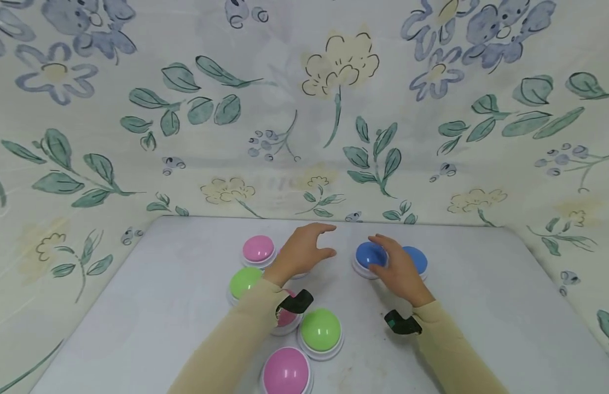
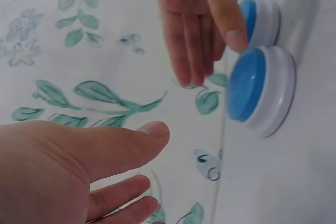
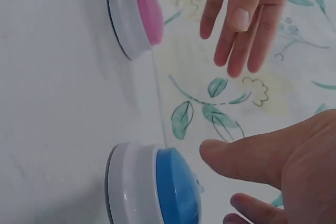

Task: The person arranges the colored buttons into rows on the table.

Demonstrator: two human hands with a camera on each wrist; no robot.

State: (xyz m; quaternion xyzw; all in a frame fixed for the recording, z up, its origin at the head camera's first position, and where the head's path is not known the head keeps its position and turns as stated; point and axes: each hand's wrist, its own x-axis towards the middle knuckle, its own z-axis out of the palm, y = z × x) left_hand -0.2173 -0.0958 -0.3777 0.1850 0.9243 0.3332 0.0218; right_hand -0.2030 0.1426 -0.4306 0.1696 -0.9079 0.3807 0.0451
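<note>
My right hand (image 1: 401, 273) hovers just over a domed blue push button (image 1: 369, 255) with a white base. Its thumb and fingers are spread around the dome, and in the right wrist view a gap separates the thumb from the blue button (image 3: 178, 190). A second blue button (image 1: 416, 259) sits partly behind that hand. To the left, my left hand (image 1: 301, 251) is raised above the table with fingers relaxed and nothing in its grasp. Beneath it, a pink button is mostly hidden. Beside it stand another pink button (image 1: 258, 249) and a green button (image 1: 244, 281).
Nearer the front of the white table (image 1: 137, 306) are a darker pink button (image 1: 286, 317), partly covered by the left wrist, a green button (image 1: 321, 329) and a pink button (image 1: 286, 372). Floral cloth (image 1: 284, 120) rises behind the table and along its sides.
</note>
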